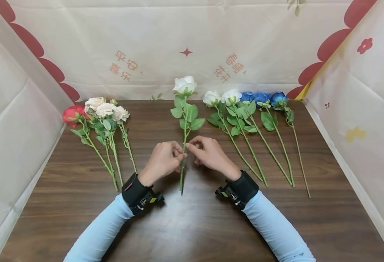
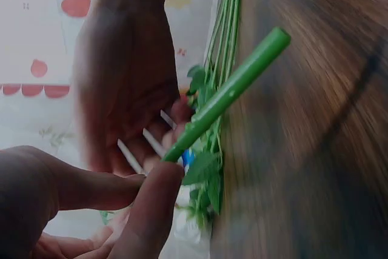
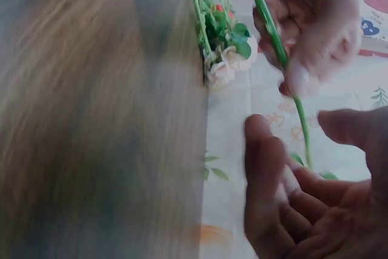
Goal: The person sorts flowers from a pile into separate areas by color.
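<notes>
A single white rose (image 1: 184, 85) with a green leafy stem stands nearly upright over the middle of the table. My left hand (image 1: 164, 160) pinches its stem between thumb and fingers, below the leaves. In the left wrist view the cut end of the stem (image 2: 242, 77) sticks out past the thumb. Close by on the other side is my right hand (image 1: 211, 154). The right wrist view shows its thumb and fingers (image 3: 267, 150) spread apart, with the stem passing beyond the gap between them.
On the left lie a red rose (image 1: 73, 115) and several pale pink flowers (image 1: 105, 109). To the right, two white roses (image 1: 231, 96) and several blue roses (image 1: 278, 98) lie in a row on the brown table (image 1: 185, 233). Patterned cloth walls (image 1: 185, 29) enclose the table's back and sides.
</notes>
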`<state>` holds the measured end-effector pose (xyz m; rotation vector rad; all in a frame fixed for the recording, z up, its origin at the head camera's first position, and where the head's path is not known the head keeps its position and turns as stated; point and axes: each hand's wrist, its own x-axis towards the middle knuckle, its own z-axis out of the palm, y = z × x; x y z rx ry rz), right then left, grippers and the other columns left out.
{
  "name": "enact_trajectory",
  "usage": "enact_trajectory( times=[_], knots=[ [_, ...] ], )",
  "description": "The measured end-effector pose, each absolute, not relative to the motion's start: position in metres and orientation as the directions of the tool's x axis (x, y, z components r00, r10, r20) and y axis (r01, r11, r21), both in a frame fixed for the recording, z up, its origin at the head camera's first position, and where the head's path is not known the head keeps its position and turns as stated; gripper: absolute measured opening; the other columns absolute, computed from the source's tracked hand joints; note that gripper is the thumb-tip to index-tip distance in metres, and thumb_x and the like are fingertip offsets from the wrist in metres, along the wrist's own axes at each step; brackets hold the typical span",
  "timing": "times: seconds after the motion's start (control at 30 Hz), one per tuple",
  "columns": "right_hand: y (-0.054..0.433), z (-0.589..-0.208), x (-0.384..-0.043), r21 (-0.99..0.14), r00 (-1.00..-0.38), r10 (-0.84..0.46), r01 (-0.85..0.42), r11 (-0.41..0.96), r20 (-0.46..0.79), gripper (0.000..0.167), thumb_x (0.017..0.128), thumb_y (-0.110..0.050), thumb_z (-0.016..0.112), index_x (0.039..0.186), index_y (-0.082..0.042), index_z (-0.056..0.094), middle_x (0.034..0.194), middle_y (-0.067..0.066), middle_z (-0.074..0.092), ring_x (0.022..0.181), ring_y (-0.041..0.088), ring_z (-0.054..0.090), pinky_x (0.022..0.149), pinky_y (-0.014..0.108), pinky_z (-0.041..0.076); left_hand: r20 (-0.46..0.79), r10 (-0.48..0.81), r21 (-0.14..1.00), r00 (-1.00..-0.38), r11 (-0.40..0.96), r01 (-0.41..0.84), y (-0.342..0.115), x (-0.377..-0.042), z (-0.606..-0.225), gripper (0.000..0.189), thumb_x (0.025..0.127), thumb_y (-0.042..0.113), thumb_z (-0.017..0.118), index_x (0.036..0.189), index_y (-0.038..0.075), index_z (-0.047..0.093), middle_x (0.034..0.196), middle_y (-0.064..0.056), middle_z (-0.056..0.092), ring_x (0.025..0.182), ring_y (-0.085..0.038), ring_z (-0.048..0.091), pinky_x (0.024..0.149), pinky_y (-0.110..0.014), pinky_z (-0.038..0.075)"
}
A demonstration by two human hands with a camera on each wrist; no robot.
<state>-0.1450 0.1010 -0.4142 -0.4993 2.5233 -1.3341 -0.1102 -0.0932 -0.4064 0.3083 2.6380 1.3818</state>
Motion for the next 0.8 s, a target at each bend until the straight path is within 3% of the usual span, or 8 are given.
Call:
enact_trajectory(
  times=[0.23, 0.37, 0.6, 0.8],
  knots=[
    [0.101, -0.415, -0.145, -0.896, -0.915, -0.401, -0.22, 0.387, 0.052, 0.025, 0.106, -0.027, 0.06, 0.096, -0.008, 0.074, 0.069, 0.013, 0.07, 0.057, 0.026, 0.067, 0.058, 0.056, 0.059, 0.025, 0.289, 0.808, -0.957, 0.558, 0.19, -0.08, -0.11, -0.403, 0.008, 0.096, 0.014, 0.07, 0.094, 0.007, 0.068, 0.065, 0.004, 0.072, 0.051, -0.014, 0.07, 0.062, -0.026, 0.057],
    [0.101, -0.415, -0.146, -0.904, -0.917, -0.397, -0.207, 0.373, 0.047, 0.027, 0.105, -0.027, 0.061, 0.092, -0.007, 0.073, 0.07, 0.014, 0.07, 0.057, 0.023, 0.067, 0.059, 0.055, 0.059, 0.034, 0.296, 0.804, -0.954, 0.56, 0.202, -0.08, -0.111, -0.404, 0.005, 0.095, 0.013, 0.069, 0.094, 0.008, 0.068, 0.065, 0.004, 0.073, 0.05, -0.013, 0.07, 0.066, -0.026, 0.057],
    [0.1, -0.415, -0.146, -0.893, -0.927, -0.375, -0.19, 0.407, 0.026, 0.028, 0.105, -0.025, 0.061, 0.087, -0.007, 0.071, 0.07, 0.01, 0.07, 0.059, 0.025, 0.068, 0.063, 0.055, 0.06, 0.009, 0.318, 0.822, -0.948, 0.537, 0.188, -0.081, -0.113, -0.406, 0.006, 0.096, 0.012, 0.067, 0.095, 0.007, 0.068, 0.068, 0.001, 0.074, 0.052, -0.015, 0.072, 0.059, -0.026, 0.058],
    [0.101, -0.408, -0.143, -0.856, -0.933, -0.36, -0.204, 0.475, 0.022, 0.027, 0.104, -0.025, 0.062, 0.087, -0.008, 0.073, 0.068, 0.007, 0.07, 0.062, 0.032, 0.071, 0.057, 0.043, 0.06, 0.043, 0.359, 0.798, -0.932, 0.55, 0.249, -0.084, -0.114, -0.405, 0.009, 0.095, 0.018, 0.073, 0.098, 0.01, 0.071, 0.072, 0.001, 0.076, 0.055, -0.011, 0.07, 0.054, -0.026, 0.054]
  ],
)
